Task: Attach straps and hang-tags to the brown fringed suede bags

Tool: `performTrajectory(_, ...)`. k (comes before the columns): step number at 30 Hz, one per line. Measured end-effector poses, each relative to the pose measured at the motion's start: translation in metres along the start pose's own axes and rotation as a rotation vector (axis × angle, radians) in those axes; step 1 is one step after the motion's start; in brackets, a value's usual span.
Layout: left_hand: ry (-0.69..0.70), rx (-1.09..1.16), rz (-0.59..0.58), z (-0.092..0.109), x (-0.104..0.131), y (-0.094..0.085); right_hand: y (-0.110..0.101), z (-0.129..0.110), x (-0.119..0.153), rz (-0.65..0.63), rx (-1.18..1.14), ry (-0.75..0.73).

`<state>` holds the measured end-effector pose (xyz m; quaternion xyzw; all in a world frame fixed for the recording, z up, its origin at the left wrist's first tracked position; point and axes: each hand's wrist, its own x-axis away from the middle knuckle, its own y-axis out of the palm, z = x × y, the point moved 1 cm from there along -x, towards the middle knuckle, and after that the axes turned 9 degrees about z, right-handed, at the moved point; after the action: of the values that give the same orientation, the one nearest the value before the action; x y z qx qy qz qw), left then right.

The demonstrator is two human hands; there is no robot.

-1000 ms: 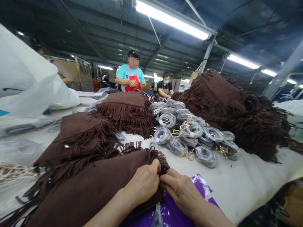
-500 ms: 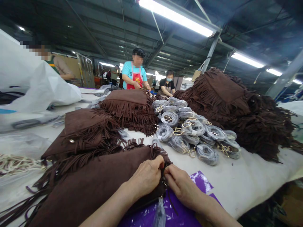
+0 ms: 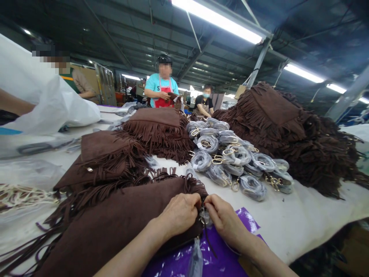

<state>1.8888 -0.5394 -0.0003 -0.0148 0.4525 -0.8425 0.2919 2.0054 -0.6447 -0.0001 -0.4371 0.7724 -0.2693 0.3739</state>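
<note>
A brown fringed bag (image 3: 115,219) lies across the near part of the table, its right end on a purple glossy sheet (image 3: 221,254). My left hand (image 3: 181,213) is closed at the bag's right corner, fingers curled on the brown material. Close beside it, my right hand (image 3: 223,217) pinches at the same corner, where a small metal ring and clear plastic show below the fingertips. Just what the right fingertips grip is too small to make out. A plastic-wrapped piece (image 3: 196,257) hangs from the bag's edge below the hands.
Wrapped strap coils (image 3: 236,156) with gold clasps lie mid-table. Fringed bags are stacked behind (image 3: 154,119), at left (image 3: 100,148) and in a large pile at right (image 3: 276,111). White plastic (image 3: 69,100) stands at left. People work beyond; a bare arm (image 3: 14,102) reaches in at left.
My right hand has shifted slightly up, and more clear plastic shows between the hands. A bare arm has appeared at the left edge. The person in the red apron now holds up a brown item.
</note>
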Motion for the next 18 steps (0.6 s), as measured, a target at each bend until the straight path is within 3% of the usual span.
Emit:
performTrajectory(5, -0.003, -0.004, -0.038, 0.006, 0.002, -0.005, -0.001, 0.001, 0.003, 0.047, -0.087, 0.042)
performTrajectory(8, -0.032, 0.066, 0.006, 0.008, 0.004, -0.008, -0.001, 0.000, 0.009, 0.047, -0.194, 0.086)
performTrajectory(12, -0.043, 0.115, -0.001, 0.008, 0.004, -0.003, 0.002, -0.002, 0.015, 0.036, -0.285, 0.125)
performTrajectory(18, -0.040, 0.073, 0.033, 0.006, 0.001, 0.005, 0.003, -0.004, 0.020, 0.009, -0.243, 0.140)
